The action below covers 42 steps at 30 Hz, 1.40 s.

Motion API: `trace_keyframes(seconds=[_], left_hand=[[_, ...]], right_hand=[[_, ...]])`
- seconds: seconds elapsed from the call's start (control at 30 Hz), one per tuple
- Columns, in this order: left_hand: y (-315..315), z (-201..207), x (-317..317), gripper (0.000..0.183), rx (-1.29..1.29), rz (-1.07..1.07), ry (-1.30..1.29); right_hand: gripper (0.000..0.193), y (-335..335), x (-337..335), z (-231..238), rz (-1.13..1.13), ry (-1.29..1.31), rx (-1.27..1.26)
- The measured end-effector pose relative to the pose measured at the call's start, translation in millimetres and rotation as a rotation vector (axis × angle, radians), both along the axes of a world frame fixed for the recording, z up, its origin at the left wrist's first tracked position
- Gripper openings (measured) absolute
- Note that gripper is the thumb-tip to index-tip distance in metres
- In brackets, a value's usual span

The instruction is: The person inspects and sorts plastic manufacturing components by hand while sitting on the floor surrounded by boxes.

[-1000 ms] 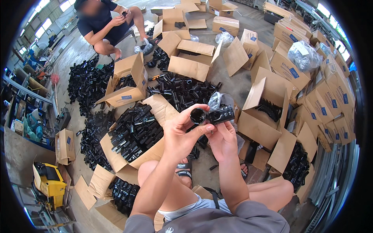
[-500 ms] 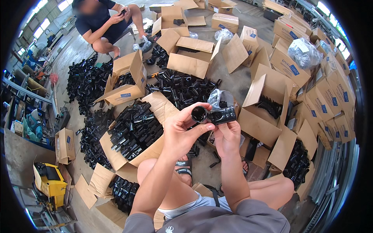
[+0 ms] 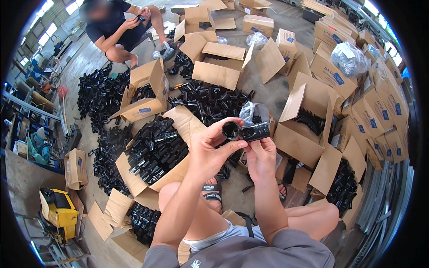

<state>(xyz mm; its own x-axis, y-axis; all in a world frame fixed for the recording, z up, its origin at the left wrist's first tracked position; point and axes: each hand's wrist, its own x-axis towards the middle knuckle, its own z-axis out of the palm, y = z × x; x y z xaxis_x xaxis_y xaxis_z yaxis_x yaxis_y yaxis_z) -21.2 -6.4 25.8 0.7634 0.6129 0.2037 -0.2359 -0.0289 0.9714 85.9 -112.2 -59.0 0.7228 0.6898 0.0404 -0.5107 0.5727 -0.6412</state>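
Note:
Both my hands hold one glossy black fitting [image 3: 255, 132] up in front of my knees. It has a round, hollow end at the left and a longer arm with a rounded slot pointing right. My left hand [image 3: 212, 145] wraps round the hollow end, its thumb pressed along the underside. From below, the fingers of my right hand [image 3: 260, 154] pinch the slotted arm. Beneath them a clear plastic bag [image 3: 252, 110] rests by a heap of similar black fittings [image 3: 210, 100]. Left of my forearm stands an open carton [image 3: 172, 176] filled with black fittings.
A co-worker [image 3: 111, 31] sits at the far left, holding a small black part. More black pieces [image 3: 105, 91] cover the floor there. Open cartons [image 3: 301, 143] surround me, with boxes [image 3: 373, 107] stacked at the right. A yellow machine [image 3: 60, 210] stands at lower left; metal profiles [image 3: 380, 223] lie at lower right.
The fitting has turned slightly in my hands, so its slot shows more plainly. My grip stays much the same. The co-worker's hands have shifted a little.

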Motion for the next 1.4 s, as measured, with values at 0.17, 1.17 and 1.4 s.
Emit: trace_keyframes(seconds=[0.17,1.17,1.4], left_hand=[[-3,1,0,0.048,-0.099,-0.009,0.005],[-6,-45,9,0.032,-0.651,-0.174,0.325],[-8,-44,11,0.028,-0.702,-0.102,0.253]], right_hand=[[0.016,-1,2,-3,-0.017,-0.066,-0.011],[0.038,-10,14,9,-0.194,-0.436,-0.62],[0.036,-20,15,11,-0.26,-0.622,-0.545]])
